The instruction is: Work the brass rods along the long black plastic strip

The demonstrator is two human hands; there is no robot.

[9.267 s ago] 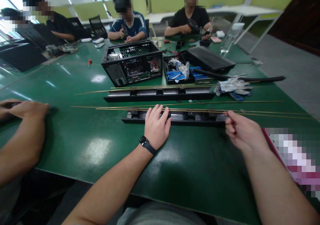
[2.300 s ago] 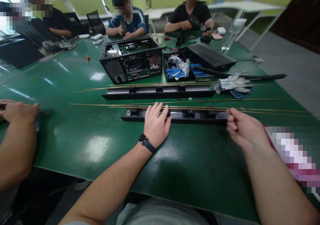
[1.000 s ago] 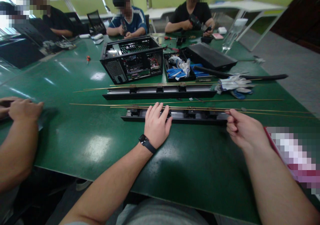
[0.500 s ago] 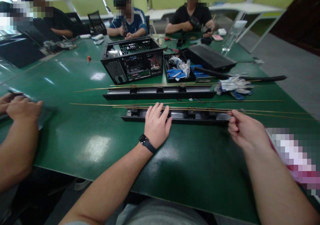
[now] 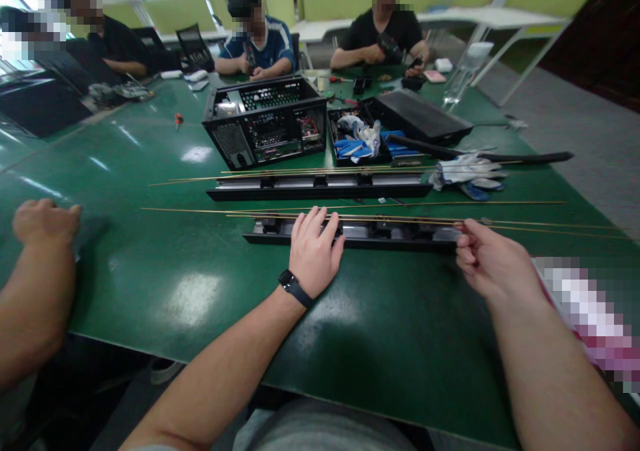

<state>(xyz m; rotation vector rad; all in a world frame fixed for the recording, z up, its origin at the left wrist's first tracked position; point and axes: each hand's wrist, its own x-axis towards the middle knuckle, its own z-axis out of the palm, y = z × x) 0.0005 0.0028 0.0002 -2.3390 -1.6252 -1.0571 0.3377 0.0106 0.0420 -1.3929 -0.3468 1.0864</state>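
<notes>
A long black rail (image 5: 385, 233) with clips lies across the green table (image 5: 210, 304) in front of me. My left hand (image 5: 314, 251), with a black watch on the wrist, rests flat on the rail's left part, fingers stretched out. My right hand (image 5: 487, 259) is closed in a pinch at the rail's right end, on a thin brass rod (image 5: 400, 219) that runs along the top of the rail. More brass rods (image 5: 210, 211) lie beside it on the table.
A second black rail (image 5: 320, 188) lies further back, behind it an open black computer case (image 5: 267, 123), a tray with blue gloves (image 5: 357, 143), a black panel (image 5: 420, 115) and white gloves (image 5: 467, 169). A co-worker's arm (image 5: 35, 271) is at left. Other people sit at the far side.
My hands have barely moved; my right hand has shifted slightly along the rod. The co-worker's hands at left have shifted, and only one fist now shows.
</notes>
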